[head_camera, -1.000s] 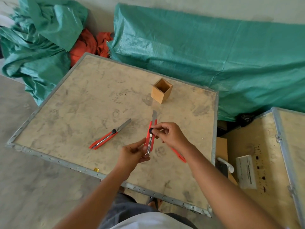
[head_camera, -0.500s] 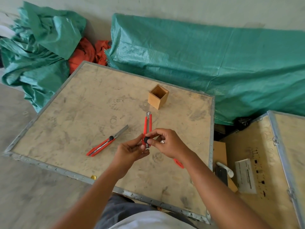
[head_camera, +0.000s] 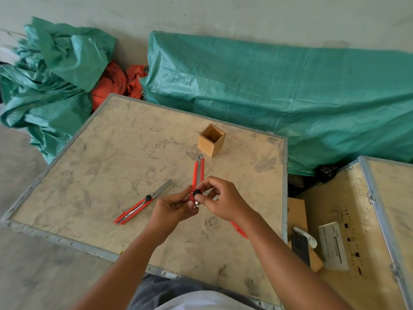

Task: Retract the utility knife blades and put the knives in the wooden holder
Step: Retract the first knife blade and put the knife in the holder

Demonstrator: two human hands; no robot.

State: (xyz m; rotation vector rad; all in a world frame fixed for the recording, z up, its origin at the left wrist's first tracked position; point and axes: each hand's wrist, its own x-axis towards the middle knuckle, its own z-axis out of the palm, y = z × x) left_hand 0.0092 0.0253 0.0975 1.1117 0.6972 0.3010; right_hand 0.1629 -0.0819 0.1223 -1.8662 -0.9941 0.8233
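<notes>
I hold a red utility knife (head_camera: 198,173) upright over the board, its tip pointing at the wooden holder (head_camera: 211,140); almost no blade shows at the tip. My left hand (head_camera: 173,208) pinches the knife's lower end. My right hand (head_camera: 220,199) has its thumb and finger on the black knob (head_camera: 197,193). A second red knife (head_camera: 139,203) lies on the board to the left with its blade extended. A third red knife (head_camera: 239,230) lies under my right forearm, mostly hidden. The holder stands empty.
The work surface is a plywood crate lid (head_camera: 111,166) with a metal rim. Green tarps (head_camera: 279,92) lie behind and to the left. Another crate (head_camera: 357,220) sits at right, with a phone (head_camera: 300,246) in the gap.
The blade of the held knife, long a second ago, has slid back into the handle. My right fingers moved down the handle with the knob.
</notes>
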